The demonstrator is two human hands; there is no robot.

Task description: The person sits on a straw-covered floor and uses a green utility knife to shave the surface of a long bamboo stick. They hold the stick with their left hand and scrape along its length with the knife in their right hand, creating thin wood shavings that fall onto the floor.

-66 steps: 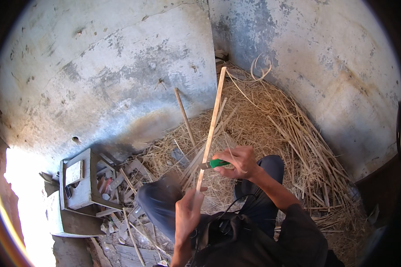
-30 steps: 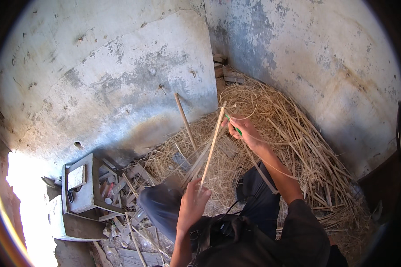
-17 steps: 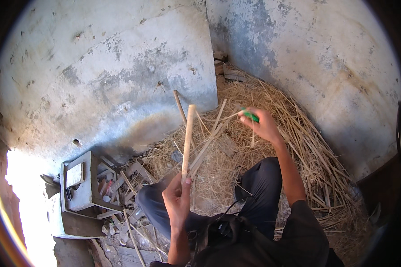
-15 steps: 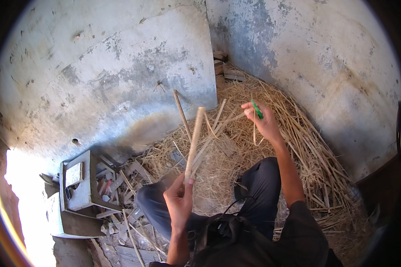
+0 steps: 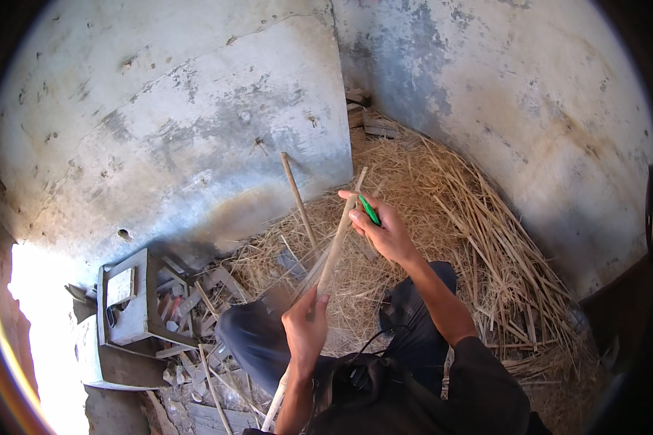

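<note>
My left hand (image 5: pixel 305 330) is wrapped round a long pale stick (image 5: pixel 335 254), which looks like split bamboo or cane. The stick slants up and to the right, and its lower part comes out below the hand toward my lap. At its upper end, my right hand (image 5: pixel 390 232) has its fingers closed round a small green-handled tool (image 5: pixel 369 209); the working end is hidden. The right thumb and forefinger meet the tip of the stick. Whether the tool's edge touches the stick I cannot tell. Loose straw-like shavings (image 5: pixel 355 297) cover the ground beneath.
A brown stick (image 5: pixel 297 196) leans upright beyond my hands. To the right lies a heap of long dry strips (image 5: pixel 500 268) along the wall (image 5: pixel 530 116). On the left stands a battered wooden box (image 5: pixel 130 319) amid rubble. My bent knees (image 5: pixel 250 337) frame the work.
My right hand has moved left and down with the green-handled tool, onto the stick's upper end. A thin curled strip hanging by that hand no longer shows. The stick leans more to the right.
</note>
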